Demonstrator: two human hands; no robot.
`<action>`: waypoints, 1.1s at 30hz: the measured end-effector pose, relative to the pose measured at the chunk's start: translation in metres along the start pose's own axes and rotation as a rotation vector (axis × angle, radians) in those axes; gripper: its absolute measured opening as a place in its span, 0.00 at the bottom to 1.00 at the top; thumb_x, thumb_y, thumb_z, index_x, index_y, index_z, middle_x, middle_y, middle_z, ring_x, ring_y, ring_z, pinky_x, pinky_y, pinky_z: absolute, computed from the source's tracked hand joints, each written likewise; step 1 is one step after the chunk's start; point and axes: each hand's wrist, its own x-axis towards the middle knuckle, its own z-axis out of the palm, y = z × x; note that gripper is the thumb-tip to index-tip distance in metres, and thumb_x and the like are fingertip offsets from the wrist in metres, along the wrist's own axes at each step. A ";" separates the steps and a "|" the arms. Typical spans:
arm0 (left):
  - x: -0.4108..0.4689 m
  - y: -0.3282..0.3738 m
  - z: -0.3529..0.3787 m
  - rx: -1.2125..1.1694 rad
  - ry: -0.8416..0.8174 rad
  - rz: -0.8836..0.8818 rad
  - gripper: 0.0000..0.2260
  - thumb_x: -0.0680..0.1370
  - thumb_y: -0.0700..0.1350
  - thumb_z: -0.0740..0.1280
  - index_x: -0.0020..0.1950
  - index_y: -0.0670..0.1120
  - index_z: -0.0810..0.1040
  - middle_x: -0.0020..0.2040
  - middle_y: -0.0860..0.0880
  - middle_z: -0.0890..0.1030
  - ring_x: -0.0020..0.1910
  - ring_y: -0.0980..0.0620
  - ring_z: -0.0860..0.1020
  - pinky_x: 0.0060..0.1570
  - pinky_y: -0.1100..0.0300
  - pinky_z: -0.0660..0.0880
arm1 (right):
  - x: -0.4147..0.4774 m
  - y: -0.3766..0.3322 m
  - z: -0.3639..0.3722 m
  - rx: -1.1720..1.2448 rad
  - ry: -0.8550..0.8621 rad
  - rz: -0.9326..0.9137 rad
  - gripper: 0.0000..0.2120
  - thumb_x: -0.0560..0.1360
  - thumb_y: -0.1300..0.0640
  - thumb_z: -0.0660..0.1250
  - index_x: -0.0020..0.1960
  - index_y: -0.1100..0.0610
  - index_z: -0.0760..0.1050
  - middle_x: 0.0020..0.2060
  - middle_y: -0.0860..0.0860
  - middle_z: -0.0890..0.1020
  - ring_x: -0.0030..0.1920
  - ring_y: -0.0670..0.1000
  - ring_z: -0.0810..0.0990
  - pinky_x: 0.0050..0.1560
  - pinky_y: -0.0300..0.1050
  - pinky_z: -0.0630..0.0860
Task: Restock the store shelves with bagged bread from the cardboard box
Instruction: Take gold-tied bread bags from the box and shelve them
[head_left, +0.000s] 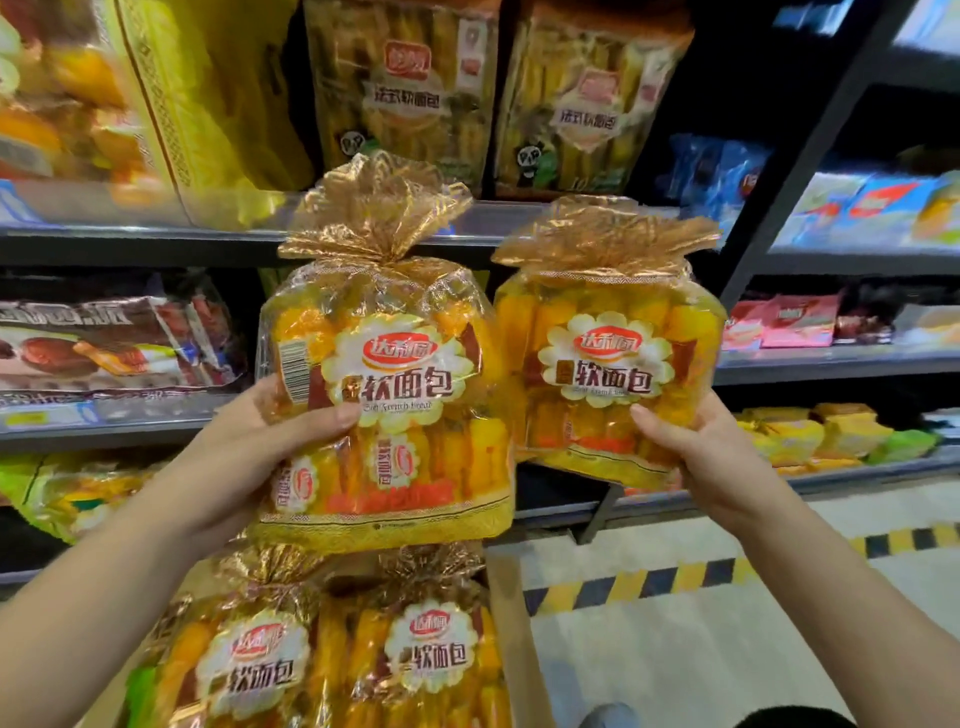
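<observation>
The person is standing before the store shelves and lifting two bags of bread at once. The left hand (270, 441) is clamping the lower left side of the left bag (382, 395), thumb pressing across the front near the barcode and the other fingers hidden behind. The right hand (696, 452) is gripping the lower right corner of the right bag (608, 364) in the same way, thumb lying on the front film. Both bags are standing upright, long axis running from six to twelve o'clock, gold gathered tops pointing up; their inner edges are touching or just overlapping, and it is hard to tell which.

Below, at six o'clock from the hands, the cardboard box (511, 623) is holding more bags (332, 660) of the same bread, lying face up with their tied tops toward the shelves.

The move ahead is turning on where the open shelf space lies. At eleven o'clock from the left bag, on the upper shelf (130, 228), matching yellow bags are standing, and a dark gap seems to be opening just beside them, behind the left bag's top. The left hand is sitting nearer that gap, so its bag probably goes in first, pushed up and forward base first while staying upright. The right bag is riding slightly farther back and toward one o'clock, close to the shelf upright (810, 145).
</observation>
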 end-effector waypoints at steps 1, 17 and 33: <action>0.002 -0.001 0.000 0.006 -0.010 0.008 0.42 0.51 0.51 0.88 0.64 0.51 0.80 0.55 0.43 0.87 0.51 0.40 0.87 0.40 0.49 0.85 | 0.005 -0.003 -0.002 -0.016 0.005 -0.036 0.32 0.68 0.53 0.77 0.71 0.47 0.72 0.61 0.49 0.84 0.62 0.53 0.83 0.58 0.54 0.81; 0.016 -0.019 0.005 -0.098 0.014 -0.052 0.43 0.43 0.53 0.89 0.59 0.51 0.85 0.57 0.37 0.86 0.52 0.33 0.86 0.46 0.34 0.82 | 0.102 0.018 0.006 -0.279 0.199 -0.276 0.31 0.68 0.52 0.81 0.67 0.43 0.73 0.59 0.41 0.82 0.59 0.40 0.81 0.57 0.36 0.77; 0.039 -0.036 0.006 -0.032 -0.005 -0.205 0.41 0.48 0.48 0.86 0.62 0.49 0.84 0.56 0.37 0.86 0.51 0.32 0.86 0.45 0.35 0.83 | 0.176 0.064 -0.008 -0.563 0.185 -0.185 0.20 0.75 0.46 0.75 0.61 0.40 0.69 0.62 0.43 0.80 0.61 0.45 0.79 0.63 0.50 0.77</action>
